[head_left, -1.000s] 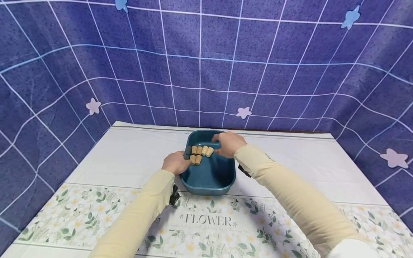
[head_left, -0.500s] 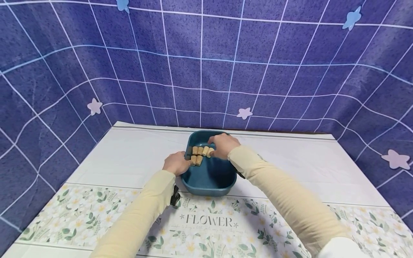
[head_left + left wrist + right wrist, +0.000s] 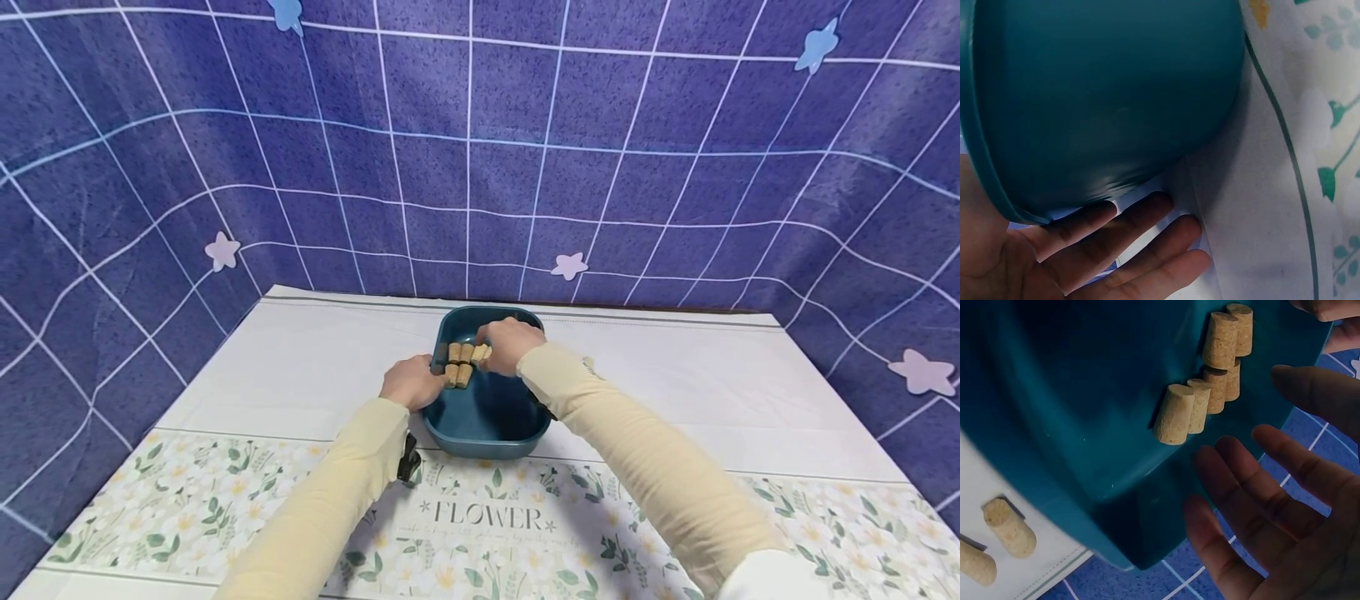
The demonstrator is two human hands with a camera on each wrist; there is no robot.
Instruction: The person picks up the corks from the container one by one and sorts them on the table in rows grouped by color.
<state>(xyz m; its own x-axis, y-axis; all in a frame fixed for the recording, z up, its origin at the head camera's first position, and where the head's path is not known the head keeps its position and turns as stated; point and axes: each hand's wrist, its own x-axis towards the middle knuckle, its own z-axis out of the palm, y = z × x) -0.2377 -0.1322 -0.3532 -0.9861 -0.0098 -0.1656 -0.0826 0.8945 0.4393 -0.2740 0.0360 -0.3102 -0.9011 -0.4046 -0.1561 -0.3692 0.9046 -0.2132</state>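
Teal and deep-walled, a bin rests on the counter, holding six tapered corks grouped toward its left side: four in the far row, two in the near one. The left hand grips the bin's left rim, thumb over the edge and fingers reaching down outside. The right hand is inside the bin beside the paler pair at the row's right end, its fingers extended and spread; whether a fingertip touches them I cannot tell. Two more corks show outside the bin in the right wrist view. Behind hangs a blue-violet cloth with grid lines and stars.
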